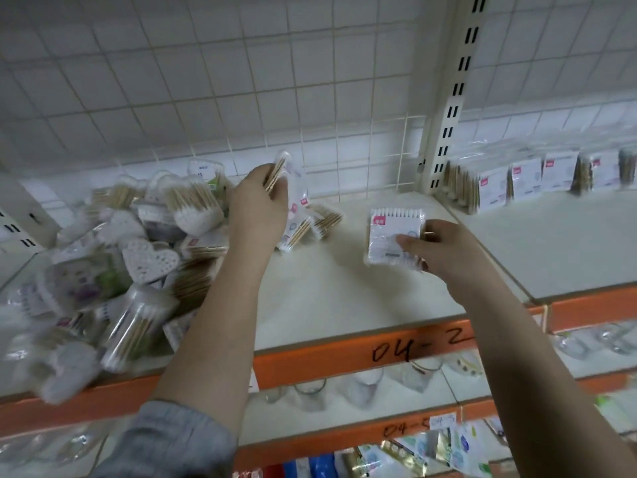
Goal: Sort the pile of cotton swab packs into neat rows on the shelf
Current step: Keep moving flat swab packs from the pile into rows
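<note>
While both hands hold stock, the risks run as follows. Left hand (258, 201), at 11 o'clock, fingers clamped on a pack (287, 188) lifted at the edge of the pile (131, 257); a few loose packs (322, 220) lie just beside it, toward 12. Right hand (444, 250), at 1 o'clock, thumb and fingers pinched on a flat pack (393, 234) held over bare shelf (344, 298).

Risk, pile: heaped to the front lip at 8 o'clock; a tug at its edge could likely send round tubs over the orange rail (344, 353).
Risk, held packs: slick film, pinched near one edge; either may slip or land askew.

Surface: pale board, smooth, marked "04-2" on the rail.
Room: white tiled wall behind a wire grid; slotted upright (451, 108) at 1 o'clock; a neat row (527, 179) on the next bay at 2; lower shelves of glassware and packets at 5 to 6.
</note>
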`<state>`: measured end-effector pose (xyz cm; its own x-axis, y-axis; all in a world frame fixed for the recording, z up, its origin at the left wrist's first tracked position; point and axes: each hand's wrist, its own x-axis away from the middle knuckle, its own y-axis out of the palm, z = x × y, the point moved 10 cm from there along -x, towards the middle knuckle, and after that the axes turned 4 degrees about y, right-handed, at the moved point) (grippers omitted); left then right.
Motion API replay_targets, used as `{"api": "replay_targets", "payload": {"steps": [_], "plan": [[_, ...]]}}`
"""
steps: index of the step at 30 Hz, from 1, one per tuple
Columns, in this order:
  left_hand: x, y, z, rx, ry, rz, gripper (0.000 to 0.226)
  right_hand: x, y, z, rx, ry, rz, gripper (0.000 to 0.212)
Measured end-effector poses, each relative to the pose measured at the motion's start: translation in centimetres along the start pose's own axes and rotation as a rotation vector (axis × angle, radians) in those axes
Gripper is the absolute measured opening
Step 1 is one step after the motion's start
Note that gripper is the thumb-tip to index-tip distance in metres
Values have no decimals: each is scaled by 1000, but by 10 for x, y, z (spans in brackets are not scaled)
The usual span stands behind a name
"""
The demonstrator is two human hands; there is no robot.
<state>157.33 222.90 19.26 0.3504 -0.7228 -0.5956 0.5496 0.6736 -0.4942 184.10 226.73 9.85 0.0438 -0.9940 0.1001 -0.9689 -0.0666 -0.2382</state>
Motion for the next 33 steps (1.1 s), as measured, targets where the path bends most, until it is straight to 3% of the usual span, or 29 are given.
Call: {"api": "replay_targets", "payload": {"steps": [6, 10, 12, 15, 18, 22, 27, 33], "plan": [[32, 46, -1, 310, -166, -188, 20, 43, -32, 10, -31, 38, 59, 64], [66, 84, 5, 630, -446, -292, 15, 56, -68, 24, -148, 72, 83, 15], [82, 104, 17, 733, -553, -359, 8, 58, -90, 30, -184, 76, 96, 12], [96, 129, 37, 739, -610, -372, 9, 58, -127, 39, -213, 72, 108, 20], [107, 155, 66, 696, -607, -353, 12, 53, -173, 52, -307, 54, 112, 3], [124, 190, 116, 663, -556, -270, 17, 40, -244, 68, -408, 52, 107, 14], [146, 230, 174, 637, -550, -184, 13, 22, -324, 78, -366, 23, 82, 30], [150, 260, 213, 647, -600, -106, 7, 6, -367, 80, -308, 19, -7, 36]]}}
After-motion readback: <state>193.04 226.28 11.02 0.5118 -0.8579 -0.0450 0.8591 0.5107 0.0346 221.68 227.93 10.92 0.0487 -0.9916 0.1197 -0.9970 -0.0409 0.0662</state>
